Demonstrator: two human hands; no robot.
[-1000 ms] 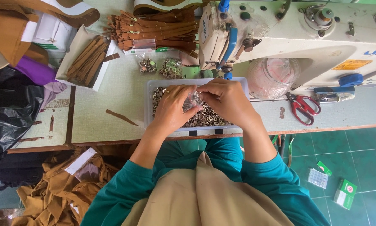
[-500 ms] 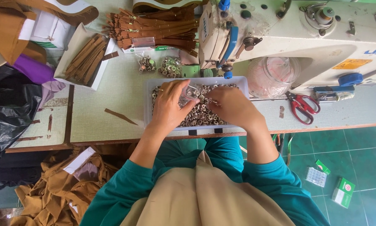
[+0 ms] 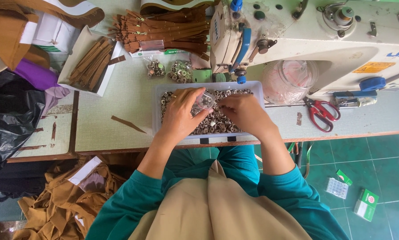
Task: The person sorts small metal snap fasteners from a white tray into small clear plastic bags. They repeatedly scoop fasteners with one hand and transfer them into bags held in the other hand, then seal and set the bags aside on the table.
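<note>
A small clear bag [image 3: 205, 100] is gripped between the left hand [image 3: 181, 111] and right hand [image 3: 241, 111]. It is held over the tray [image 3: 157, 113] of metal snaps [image 3: 213, 124] on the table [image 3: 119, 98].

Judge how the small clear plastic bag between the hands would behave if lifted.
The clear bag, pinched by left hand and right hand, looks thin and crumpled, so probably floppy and light. Its glossy film may be slippery.

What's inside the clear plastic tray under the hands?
The clear tray holds many small round metal snap parts. The left hand and right hand hide the middle; a small clear bag sits between them.
</note>
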